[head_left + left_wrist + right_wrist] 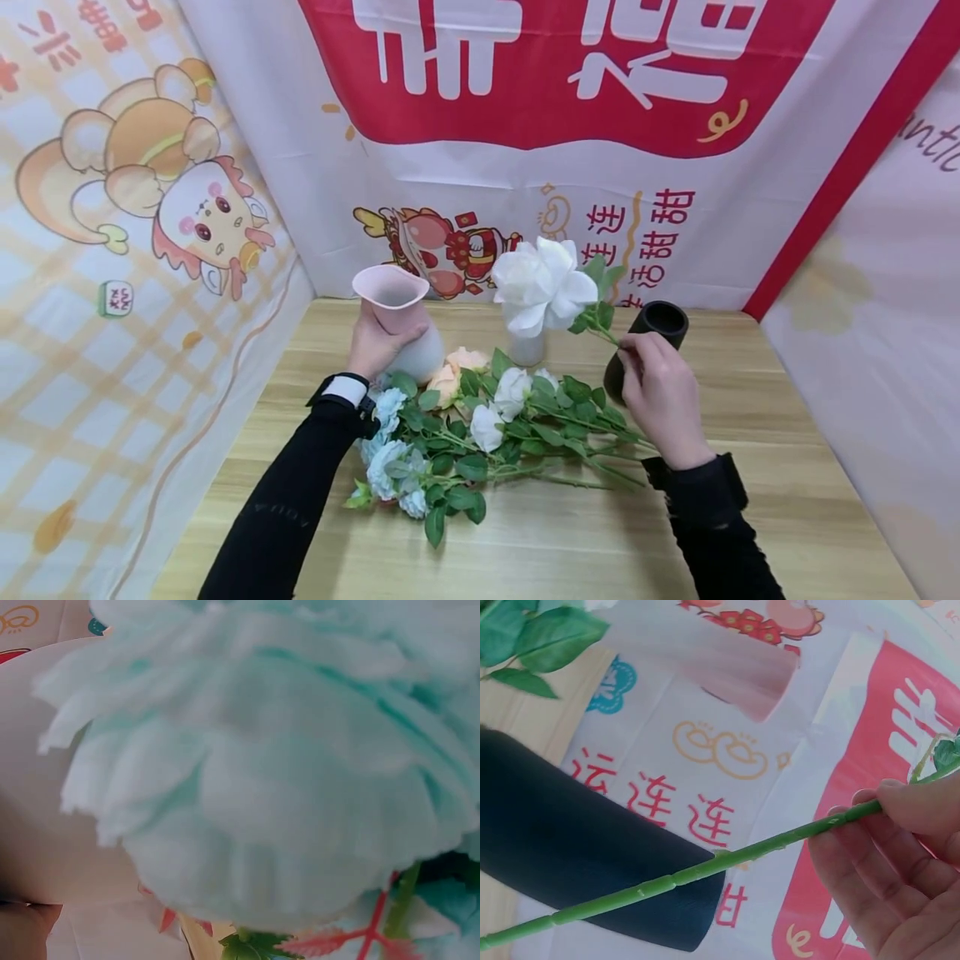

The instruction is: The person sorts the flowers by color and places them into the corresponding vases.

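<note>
At the left, my left hand [381, 342] grips the neck of a vase [418, 348], pink above and pale grey-white below, with a wavy rim. My right hand [663, 396] pinches the green stem [652, 886] of a large white artificial rose [545, 285], thumb against fingers. The bloom points left, raised above the other flowers. In the right wrist view the long stem crosses in front of a black vase [592, 840]. A pale blue flower [262, 787] fills most of the left wrist view and hides much of the gripped vase.
On the wooden table [555, 542] lie pale blue flowers [386, 467], peach flowers [448, 379] and white roses [512, 394] with leafy stems pointing right. A small pale vase [527, 348] stands behind the white bloom. Printed cloth [465, 167] walls the back and sides.
</note>
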### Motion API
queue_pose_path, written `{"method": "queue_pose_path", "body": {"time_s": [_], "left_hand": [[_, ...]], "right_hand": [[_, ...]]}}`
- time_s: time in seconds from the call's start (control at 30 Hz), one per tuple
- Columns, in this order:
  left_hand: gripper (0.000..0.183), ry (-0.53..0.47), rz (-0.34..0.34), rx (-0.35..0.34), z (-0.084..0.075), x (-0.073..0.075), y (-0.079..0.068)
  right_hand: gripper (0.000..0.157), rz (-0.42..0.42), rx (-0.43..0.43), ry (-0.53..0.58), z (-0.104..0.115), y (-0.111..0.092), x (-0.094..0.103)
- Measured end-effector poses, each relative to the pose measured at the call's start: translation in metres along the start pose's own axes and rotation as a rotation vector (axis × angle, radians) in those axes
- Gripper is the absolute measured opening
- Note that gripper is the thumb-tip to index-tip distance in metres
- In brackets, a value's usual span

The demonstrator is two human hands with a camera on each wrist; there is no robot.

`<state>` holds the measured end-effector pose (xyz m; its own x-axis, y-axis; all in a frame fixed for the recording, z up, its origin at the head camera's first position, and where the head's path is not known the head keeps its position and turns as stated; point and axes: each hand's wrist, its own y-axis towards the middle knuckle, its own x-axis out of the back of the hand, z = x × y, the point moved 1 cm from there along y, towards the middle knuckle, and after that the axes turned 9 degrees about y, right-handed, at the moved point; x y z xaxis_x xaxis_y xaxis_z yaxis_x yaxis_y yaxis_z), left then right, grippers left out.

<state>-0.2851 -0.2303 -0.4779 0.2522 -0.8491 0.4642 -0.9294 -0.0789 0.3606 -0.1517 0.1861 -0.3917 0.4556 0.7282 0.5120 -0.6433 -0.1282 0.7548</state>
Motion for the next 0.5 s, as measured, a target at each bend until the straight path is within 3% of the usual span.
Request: {"method": "queue_pose_path", "body": {"time_s": [0.17, 0.4, 0.5], "left_hand": [[0.103, -0.012, -0.001, 0.016, -0.005, 0.003, -0.004], [0.099, -0.072, 0.019, -0.006, -0.039, 0.010, -0.014], [0.099, -0.069, 0.034, 0.008, -0.045, 0.012, -0.014]], "right_hand": [[0.013, 0.001, 0.037, 0.055, 0.008, 0.008, -0.004], [0.013, -0.025, 0.045, 0.091, 0.014, 0.011, -0.004], [0.017, -0.050, 0.041, 0.110, 0.016, 0.010, -0.004]]}}
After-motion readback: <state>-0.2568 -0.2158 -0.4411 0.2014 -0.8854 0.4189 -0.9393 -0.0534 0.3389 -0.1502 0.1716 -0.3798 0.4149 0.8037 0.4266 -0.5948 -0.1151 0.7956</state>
